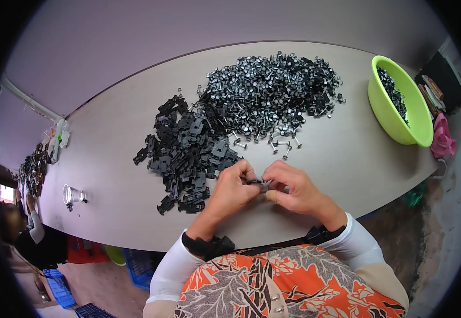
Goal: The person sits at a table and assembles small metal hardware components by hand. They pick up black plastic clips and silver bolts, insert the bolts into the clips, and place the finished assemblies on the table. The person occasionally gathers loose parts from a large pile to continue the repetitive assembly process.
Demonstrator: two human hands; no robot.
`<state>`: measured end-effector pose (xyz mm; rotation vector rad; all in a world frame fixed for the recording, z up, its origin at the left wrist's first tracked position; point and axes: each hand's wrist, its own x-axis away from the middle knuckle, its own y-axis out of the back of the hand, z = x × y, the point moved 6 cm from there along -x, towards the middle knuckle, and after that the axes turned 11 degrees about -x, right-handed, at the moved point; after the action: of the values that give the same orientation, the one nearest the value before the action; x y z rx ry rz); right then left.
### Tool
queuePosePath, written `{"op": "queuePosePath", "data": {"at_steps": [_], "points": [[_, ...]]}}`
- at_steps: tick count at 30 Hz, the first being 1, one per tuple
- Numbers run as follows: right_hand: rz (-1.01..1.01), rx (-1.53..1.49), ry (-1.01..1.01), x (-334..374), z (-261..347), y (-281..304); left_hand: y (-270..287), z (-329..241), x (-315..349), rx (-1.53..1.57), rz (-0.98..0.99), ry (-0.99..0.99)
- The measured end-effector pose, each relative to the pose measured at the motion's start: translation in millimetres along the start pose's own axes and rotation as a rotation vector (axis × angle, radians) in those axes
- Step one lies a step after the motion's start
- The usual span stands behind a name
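Black small part (257, 182) mostly hidden | left hand (234, 190), right hand (293, 190) pinching it

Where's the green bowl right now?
In the head view the green bowl sits at the table's far right end, right of the pile of black-and-silver wheel parts, holding some dark parts itself.

clips pile (185, 151) left of nails pile (270, 93) | basin (394, 114) far right on table (347, 153)
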<state>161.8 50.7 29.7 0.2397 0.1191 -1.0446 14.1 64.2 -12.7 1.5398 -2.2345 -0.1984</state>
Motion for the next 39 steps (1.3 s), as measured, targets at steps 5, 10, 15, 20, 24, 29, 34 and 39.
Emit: {"op": "queuePosePath", "data": {"at_steps": [5,10,15,20,24,29,34,39], "points": [[-0.115,0.054,0.075,-8,10,9,2,-1,-1,0.698,-0.038,0.146],[-0.122,0.279,0.287,-3,24,2,-8,4,-2,0.898,0.115,0.169],[-0.145,0.329,0.34,-3,28,1,-10,-2,3,0.858,0.133,0.147],[-0.156,0.442,0.466,-3,38,-5,-11,4,5,0.824,0.156,0.101],[-0.157,0.435,0.461,-5,30,-9,-16,-1,10,0.823,0.124,0.094],[-0.116,0.412,0.407,-2,31,-2,-15,-3,14,0.958,0.152,0.128],[-0.065,0.424,0.429,5,32,-8,-27,-6,15,1.02,0.163,0.168],[-0.072,0.29,0.326,-1,40,4,-28,-5,12,0.835,0.233,0.093]]}}
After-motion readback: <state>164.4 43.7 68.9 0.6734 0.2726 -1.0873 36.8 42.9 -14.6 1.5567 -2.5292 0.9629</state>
